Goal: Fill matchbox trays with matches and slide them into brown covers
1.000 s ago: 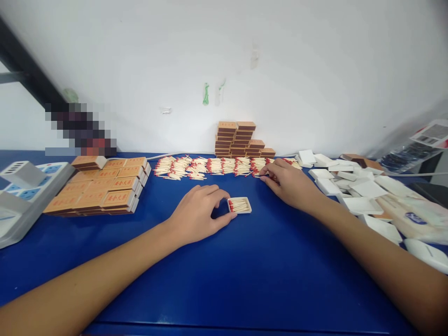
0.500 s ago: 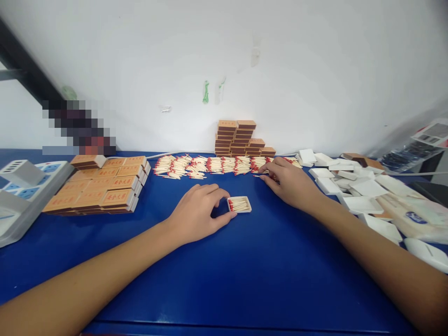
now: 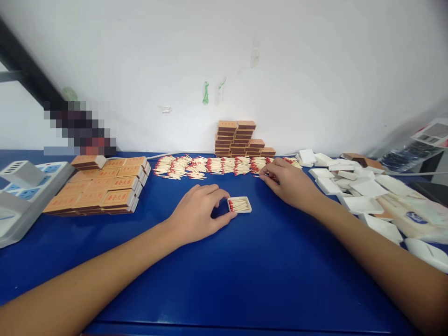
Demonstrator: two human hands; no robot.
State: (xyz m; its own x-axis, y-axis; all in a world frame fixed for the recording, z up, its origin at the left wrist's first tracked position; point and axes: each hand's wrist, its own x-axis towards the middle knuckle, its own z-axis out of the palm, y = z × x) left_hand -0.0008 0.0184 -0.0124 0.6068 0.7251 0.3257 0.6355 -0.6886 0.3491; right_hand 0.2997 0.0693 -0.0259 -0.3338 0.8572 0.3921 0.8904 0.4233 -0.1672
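Observation:
My left hand (image 3: pixel 198 212) holds a small white matchbox tray (image 3: pixel 249 205) on the blue table, with thumb and index finger at its left end. Inside the tray lie red-headed matches (image 3: pixel 240 204). Farther back and to the right, my right hand (image 3: pixel 290 183) is at the right part of a long row of loose matches (image 3: pixel 222 165). Its thumb and fingers are pinched together there, with red match heads showing between them. How many matches it grips is hidden by the fingers.
Filled-looking orange matchboxes (image 3: pixel 93 186) are stacked at left, beside a power strip (image 3: pixel 52 191). More matchboxes (image 3: pixel 234 140) stand stacked against the wall. At right lie several white trays (image 3: pixel 364 204), a tissue pack (image 3: pixel 416 217) and a white case (image 3: pixel 425 252). A cable runs along the wall.
The fingers of my right hand have drawn slightly closer together at the matches. My left hand and the tray stay in place.

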